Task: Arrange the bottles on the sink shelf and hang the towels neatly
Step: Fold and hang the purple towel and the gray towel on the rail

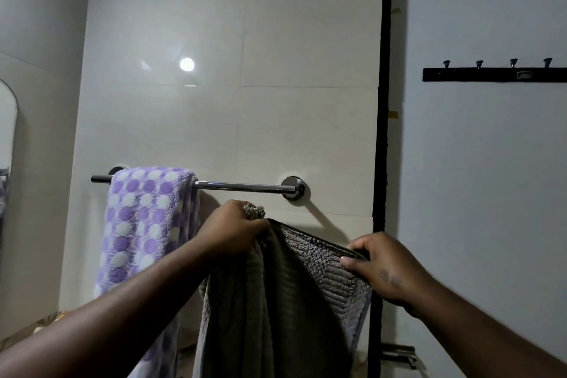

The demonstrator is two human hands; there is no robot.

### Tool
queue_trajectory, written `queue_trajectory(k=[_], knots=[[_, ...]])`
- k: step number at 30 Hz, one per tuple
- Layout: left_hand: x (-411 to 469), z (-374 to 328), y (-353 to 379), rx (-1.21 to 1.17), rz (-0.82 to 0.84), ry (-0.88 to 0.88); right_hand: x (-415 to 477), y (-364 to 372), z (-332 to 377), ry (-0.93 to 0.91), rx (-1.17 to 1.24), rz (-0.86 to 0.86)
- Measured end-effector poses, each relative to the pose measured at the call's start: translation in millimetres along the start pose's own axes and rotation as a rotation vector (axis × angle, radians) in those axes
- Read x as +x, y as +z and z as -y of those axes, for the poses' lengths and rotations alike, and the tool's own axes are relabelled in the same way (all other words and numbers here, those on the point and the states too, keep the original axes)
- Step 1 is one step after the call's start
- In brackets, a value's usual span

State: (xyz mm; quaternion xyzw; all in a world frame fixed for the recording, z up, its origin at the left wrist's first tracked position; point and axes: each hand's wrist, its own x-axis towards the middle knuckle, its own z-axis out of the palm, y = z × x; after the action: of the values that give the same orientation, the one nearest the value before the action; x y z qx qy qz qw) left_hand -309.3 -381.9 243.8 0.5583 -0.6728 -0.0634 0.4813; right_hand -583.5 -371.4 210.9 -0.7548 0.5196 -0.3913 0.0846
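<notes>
A chrome towel bar (242, 186) is fixed to the cream tiled wall. A purple and white dotted towel (144, 224) hangs over the bar's left part. Just below the bar's bare right part I hold up a grey ribbed towel (276, 301) by its top edge. My left hand (233, 228) is shut on its bunched left corner. My right hand (380, 267) pinches the edge further right. The grey towel hangs down between my arms, apart from the bar. No bottles or sink shelf are in view.
A dark door frame (382, 132) runs down right of the tiles. On the white door hangs a black hook rack (494, 74) with several metal pegs. A door handle (399, 353) shows low down. A mirror edge (7, 132) is at the far left.
</notes>
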Motion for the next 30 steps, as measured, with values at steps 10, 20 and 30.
queue_trajectory(k=[10, 20, 30], knots=[[12, 22, 7, 0.003, 0.008, -0.104, -15, -18, 8, -0.020, 0.599, -0.028], [-4, -11, 33, 0.268, -0.010, 0.075, -5, 15, 30, 0.108, 1.120, 0.456], [-12, -28, 46, -0.258, 0.111, 0.004, 0, 57, 34, 0.064, 1.302, 0.461]])
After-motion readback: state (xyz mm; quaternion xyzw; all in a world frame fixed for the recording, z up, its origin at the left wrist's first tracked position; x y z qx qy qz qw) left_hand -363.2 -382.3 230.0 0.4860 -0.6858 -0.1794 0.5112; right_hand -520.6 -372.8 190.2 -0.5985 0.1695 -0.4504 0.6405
